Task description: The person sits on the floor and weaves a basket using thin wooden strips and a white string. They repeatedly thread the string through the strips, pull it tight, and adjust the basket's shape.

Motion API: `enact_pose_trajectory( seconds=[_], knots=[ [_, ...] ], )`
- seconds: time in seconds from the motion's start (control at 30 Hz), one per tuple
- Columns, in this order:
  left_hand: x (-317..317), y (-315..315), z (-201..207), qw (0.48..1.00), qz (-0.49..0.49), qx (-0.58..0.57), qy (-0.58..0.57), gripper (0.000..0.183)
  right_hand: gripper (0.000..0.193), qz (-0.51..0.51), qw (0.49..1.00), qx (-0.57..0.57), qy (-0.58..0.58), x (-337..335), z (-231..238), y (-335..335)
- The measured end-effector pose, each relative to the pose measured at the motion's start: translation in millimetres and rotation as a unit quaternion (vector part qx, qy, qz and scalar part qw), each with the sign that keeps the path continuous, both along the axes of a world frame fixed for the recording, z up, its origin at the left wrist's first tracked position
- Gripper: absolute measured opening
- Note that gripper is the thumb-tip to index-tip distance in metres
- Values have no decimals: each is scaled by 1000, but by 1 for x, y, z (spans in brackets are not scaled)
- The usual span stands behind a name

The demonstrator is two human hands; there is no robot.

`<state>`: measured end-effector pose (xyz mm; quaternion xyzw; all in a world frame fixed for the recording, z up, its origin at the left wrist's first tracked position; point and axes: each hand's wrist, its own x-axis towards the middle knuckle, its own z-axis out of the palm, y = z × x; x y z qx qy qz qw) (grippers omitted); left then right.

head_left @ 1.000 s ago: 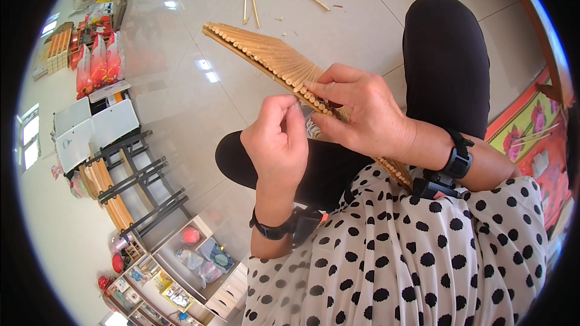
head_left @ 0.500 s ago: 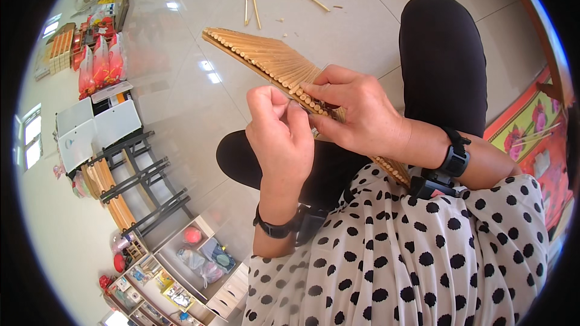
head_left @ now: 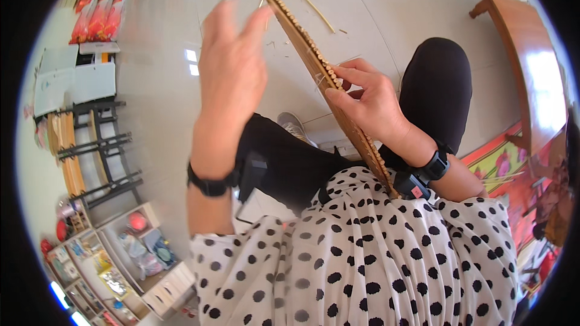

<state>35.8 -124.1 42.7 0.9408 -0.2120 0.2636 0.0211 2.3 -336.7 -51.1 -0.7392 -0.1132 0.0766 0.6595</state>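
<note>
A flat panel of straw-coloured stalks bound side by side [head_left: 309,54] slants from my lap up toward the far floor, its row of round cut ends facing up. My right hand [head_left: 371,93] pinches this panel near its middle, the thumb on the near face and the fingers behind the edge. Pale loose thread ends [head_left: 318,81] stick out of the panel's face beside the thumb. Left of the panel, my left hand [head_left: 232,72] is raised and apart from it. Its fingers are spread and somewhat blurred; nothing shows between them.
Thin loose stalks [head_left: 305,0] and small scraps lie on the tiled floor [head_left: 374,18] beyond the panel. A wooden table [head_left: 525,60] stands at the right, by a red floral mat [head_left: 507,160]. Shelves [head_left: 84,265] and folded black frames [head_left: 99,145] line the left side.
My left hand has let go of the panel's edge and swung up and left. The panel has tilted steeper, with my right hand still gripping it. The view has shifted.
</note>
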Motion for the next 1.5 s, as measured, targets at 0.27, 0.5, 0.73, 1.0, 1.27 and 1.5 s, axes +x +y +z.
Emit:
enact_pose_trajectory(
  seconds=[0.27,0.5,0.73,1.0,1.27,1.5],
  knots=[
    [69,13,-15,944,-135,218,206,20,47,52,992,-113,-31,-9,7,-4],
    [62,59,5,957,-119,190,184,16,52,18,981,-170,-87,-22,36,-48],
    [26,50,-5,984,-57,119,121,15,26,-4,987,-140,-75,-35,56,-51],
    [-3,-22,-63,966,80,51,241,20,46,-61,984,-81,146,15,-9,14],
    [-47,-91,-88,954,21,-95,283,21,72,-166,977,-41,128,25,-31,-2],
    [-78,-116,-99,946,-45,-145,286,42,47,-124,940,-317,-7,24,-27,-33]
  ],
)
